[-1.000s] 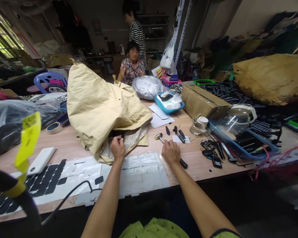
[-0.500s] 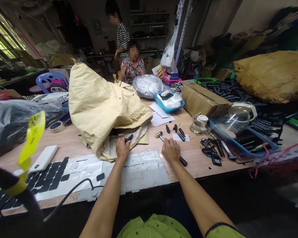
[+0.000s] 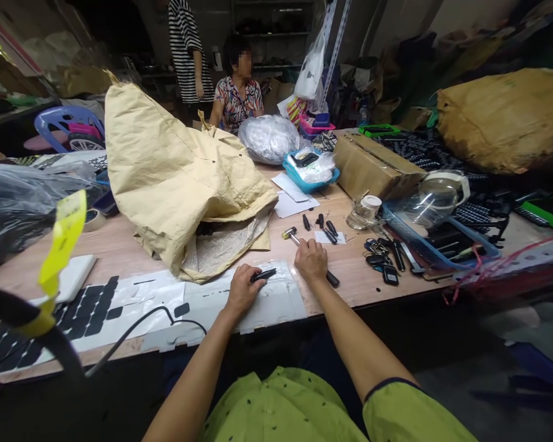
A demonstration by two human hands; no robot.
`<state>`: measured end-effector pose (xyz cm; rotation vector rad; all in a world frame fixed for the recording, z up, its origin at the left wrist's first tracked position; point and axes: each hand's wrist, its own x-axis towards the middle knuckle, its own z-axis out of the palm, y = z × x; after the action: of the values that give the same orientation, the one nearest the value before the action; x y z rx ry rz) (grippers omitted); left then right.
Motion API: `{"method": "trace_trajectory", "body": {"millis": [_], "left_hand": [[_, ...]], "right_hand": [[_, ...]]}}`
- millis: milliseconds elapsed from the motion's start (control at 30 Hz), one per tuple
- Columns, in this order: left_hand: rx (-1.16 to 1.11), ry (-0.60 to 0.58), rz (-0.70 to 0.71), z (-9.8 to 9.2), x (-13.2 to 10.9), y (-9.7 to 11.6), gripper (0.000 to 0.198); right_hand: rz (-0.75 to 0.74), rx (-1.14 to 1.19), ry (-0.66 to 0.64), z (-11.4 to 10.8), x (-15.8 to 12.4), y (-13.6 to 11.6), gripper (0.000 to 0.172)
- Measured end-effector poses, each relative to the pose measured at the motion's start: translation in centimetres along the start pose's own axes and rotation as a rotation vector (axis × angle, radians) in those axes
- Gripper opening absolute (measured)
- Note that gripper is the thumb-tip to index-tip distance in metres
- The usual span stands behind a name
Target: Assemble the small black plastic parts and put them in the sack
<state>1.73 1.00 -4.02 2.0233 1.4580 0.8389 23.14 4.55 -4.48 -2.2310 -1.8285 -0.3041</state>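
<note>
My left hand (image 3: 242, 290) is closed on a slim black piece (image 3: 264, 274), held low over a plastic-covered white sheet (image 3: 276, 301). I cannot make out its exact kind. My right hand (image 3: 311, 261) wraps round a small hammer (image 3: 289, 233) that lies along the wooden table. Its yellow-tipped head sticks out beyond my fingers, and the end of its black handle shows behind the hand. Several short black pieces (image 3: 332, 228) lie just past the hammer. Left of them a large cream sack (image 3: 184, 166) gapes toward me, its inside mostly dark.
On the right are keys (image 3: 381, 261), a blue tray (image 3: 442, 252) of tools, a glass jar (image 3: 364, 212) and a cardboard box (image 3: 373, 166). A yellow-tagged dark bar (image 3: 41, 319) crosses the left foreground. Two people (image 3: 239, 98) are beyond the table.
My left hand has come away from the sack's mouth, toward me and to the right, with the black piece. My right hand stays on the hammer. The view has shifted slightly.
</note>
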Motion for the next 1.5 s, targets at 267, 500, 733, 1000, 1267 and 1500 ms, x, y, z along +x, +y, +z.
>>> {"method": "trace_trajectory", "body": {"millis": [267,500,733,1000,1267,1500], "left_hand": [[-0.028,-0.035,0.004,-0.4,0.1,-0.1,0.023],[-0.07,-0.057,0.0,-0.4,0.8,-1.6,0.02],[-0.068,-0.099,-0.007,-0.6,1.4,-1.9,0.025],[-0.092,-0.109,-0.033,-0.8,1.9,-1.5,0.031],[-0.053,-0.064,-0.016,-0.4,1.7,-1.3,0.012],[-0.032,0.008,0.079,0.6,1.1,-1.7,0.011]], "right_hand": [[-0.012,0.023,0.013,-0.1,-0.1,0.2,0.031],[0.002,0.028,-0.027,-0.5,0.0,0.0,0.03],[0.002,0.02,-0.028,-0.5,0.1,0.0,0.03],[-0.004,0.028,0.017,0.3,0.1,0.4,0.029],[-0.022,0.017,0.038,0.3,-0.1,0.5,0.028],[-0.017,0.004,0.039,0.5,-0.1,0.4,0.028]]}}
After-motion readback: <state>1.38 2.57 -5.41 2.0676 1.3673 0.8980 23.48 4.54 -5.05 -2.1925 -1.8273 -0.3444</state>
